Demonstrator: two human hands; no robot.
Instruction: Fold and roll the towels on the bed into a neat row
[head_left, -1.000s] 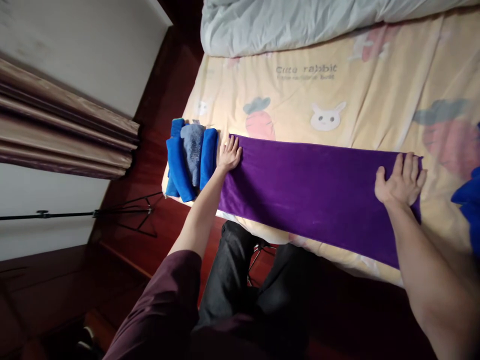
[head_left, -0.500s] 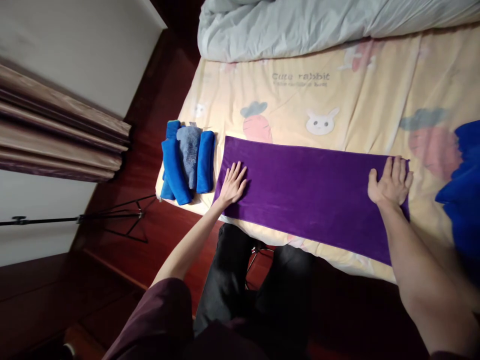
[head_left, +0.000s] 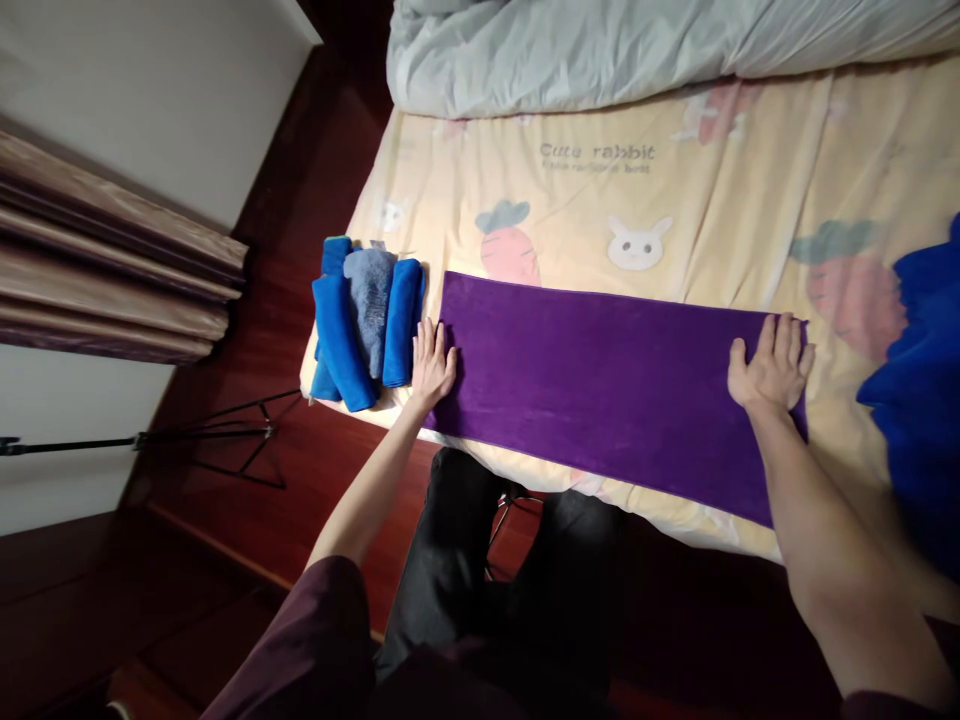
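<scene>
A long purple towel [head_left: 600, 380] lies flat across the near edge of the bed. My left hand [head_left: 431, 362] rests flat on its left end, fingers stretched out, right beside several rolled blue and grey towels [head_left: 365, 318]. My right hand [head_left: 769, 366] lies flat and open on the towel's right end.
The bed has a yellow sheet [head_left: 600, 200] printed with rabbits and carrots and a pale grey duvet [head_left: 600, 45] at the back. A loose blue cloth [head_left: 919, 370] lies at the right edge. A tripod stand [head_left: 187, 440] and curtains [head_left: 105, 280] are on the left above dark red floor.
My left hand slid down along the towel's left end and then out to its left edge. My right hand stayed flat on the right end.
</scene>
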